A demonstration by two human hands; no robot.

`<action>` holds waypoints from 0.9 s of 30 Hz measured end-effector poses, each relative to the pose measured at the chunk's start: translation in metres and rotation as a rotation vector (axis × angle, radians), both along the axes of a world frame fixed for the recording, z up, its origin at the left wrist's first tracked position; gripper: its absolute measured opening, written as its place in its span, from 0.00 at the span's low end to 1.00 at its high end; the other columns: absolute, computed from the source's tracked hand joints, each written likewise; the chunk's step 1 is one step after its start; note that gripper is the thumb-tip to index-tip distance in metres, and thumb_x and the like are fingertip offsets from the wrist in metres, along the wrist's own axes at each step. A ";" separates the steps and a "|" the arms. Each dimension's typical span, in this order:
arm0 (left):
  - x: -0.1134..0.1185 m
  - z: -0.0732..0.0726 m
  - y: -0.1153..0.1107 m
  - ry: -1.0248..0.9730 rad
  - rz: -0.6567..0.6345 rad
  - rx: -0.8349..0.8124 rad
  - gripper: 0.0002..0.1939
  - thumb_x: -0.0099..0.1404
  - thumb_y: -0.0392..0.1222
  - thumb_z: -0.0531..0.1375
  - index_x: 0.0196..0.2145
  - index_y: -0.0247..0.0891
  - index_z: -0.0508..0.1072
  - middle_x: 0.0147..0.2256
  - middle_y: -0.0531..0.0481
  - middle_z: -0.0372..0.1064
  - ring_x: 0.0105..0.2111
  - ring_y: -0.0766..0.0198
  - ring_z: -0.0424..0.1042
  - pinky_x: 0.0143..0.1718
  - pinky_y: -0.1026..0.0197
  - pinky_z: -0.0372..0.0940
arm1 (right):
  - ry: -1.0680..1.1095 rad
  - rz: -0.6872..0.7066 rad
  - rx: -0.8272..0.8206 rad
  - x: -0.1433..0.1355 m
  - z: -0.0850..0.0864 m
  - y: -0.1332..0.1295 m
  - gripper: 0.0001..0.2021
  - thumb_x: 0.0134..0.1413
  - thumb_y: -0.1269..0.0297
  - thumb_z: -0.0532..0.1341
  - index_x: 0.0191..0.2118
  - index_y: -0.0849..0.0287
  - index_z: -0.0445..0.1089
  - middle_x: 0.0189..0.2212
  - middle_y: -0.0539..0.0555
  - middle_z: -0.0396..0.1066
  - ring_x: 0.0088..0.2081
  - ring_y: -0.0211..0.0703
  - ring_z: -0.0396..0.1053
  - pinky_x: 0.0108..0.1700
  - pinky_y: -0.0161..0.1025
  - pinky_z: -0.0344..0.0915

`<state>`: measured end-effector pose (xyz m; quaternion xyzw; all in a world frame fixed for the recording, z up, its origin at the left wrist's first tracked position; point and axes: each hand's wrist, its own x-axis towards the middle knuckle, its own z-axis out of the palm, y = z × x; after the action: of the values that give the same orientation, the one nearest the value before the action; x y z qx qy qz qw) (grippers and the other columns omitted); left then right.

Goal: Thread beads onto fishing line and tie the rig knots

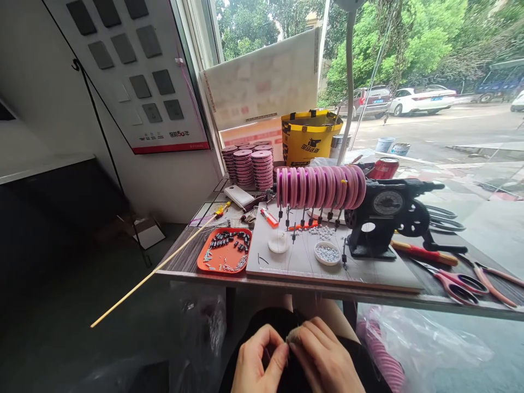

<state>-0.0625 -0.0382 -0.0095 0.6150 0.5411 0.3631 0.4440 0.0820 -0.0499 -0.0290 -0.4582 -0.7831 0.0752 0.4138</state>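
Observation:
Over the lap, below the table's front edge, my left hand (pixel 262 357) and my right hand (pixel 323 352) meet with fingertips pinched together. What they pinch is too small to make out; something wraps a right fingertip. In front of them, a row of pink spools (pixel 321 187) sits on the shaft of a black hand-cranked winder (pixel 379 229). Thin lines hang from the spools, with small black pieces (pixel 344 259) on them. Below stand a white dish of small grey beads (pixel 327 252) and a round white lid-like piece (pixel 278 244) on a white board (pixel 380 279).
An orange tray (pixel 200 266) of small black and silver parts lies left, beside a long thin stick (pixel 155 268) jutting past the table edge. Scissors (pixel 454 284) and pliers (pixel 489 281) lie right. Stacked pink spools (pixel 262 169) and a yellow bag (pixel 309 139) stand behind.

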 end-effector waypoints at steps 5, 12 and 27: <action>-0.002 0.002 0.000 -0.012 0.031 0.063 0.18 0.55 0.53 0.58 0.18 0.38 0.65 0.18 0.55 0.58 0.21 0.66 0.57 0.24 0.65 0.52 | -0.015 0.001 -0.012 -0.001 0.001 0.000 0.08 0.59 0.74 0.49 0.31 0.57 0.61 0.24 0.50 0.67 0.27 0.40 0.65 0.28 0.34 0.64; -0.004 0.012 -0.002 0.084 0.052 0.174 0.11 0.53 0.43 0.61 0.17 0.39 0.69 0.18 0.54 0.62 0.20 0.65 0.59 0.24 0.64 0.54 | -0.025 -0.001 0.024 -0.001 0.004 0.003 0.09 0.60 0.72 0.48 0.30 0.56 0.60 0.22 0.50 0.67 0.25 0.40 0.66 0.25 0.33 0.64; -0.012 0.012 -0.004 0.266 -0.017 0.285 0.11 0.59 0.45 0.57 0.20 0.42 0.70 0.22 0.51 0.67 0.25 0.59 0.66 0.28 0.62 0.57 | -0.014 -0.033 0.063 -0.003 0.002 0.001 0.10 0.61 0.70 0.49 0.29 0.56 0.61 0.21 0.49 0.67 0.24 0.38 0.65 0.25 0.31 0.63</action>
<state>-0.0740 -0.0422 0.0023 0.7187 0.5331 0.3478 0.2799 0.0786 -0.0484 -0.0271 -0.4585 -0.7803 0.0405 0.4235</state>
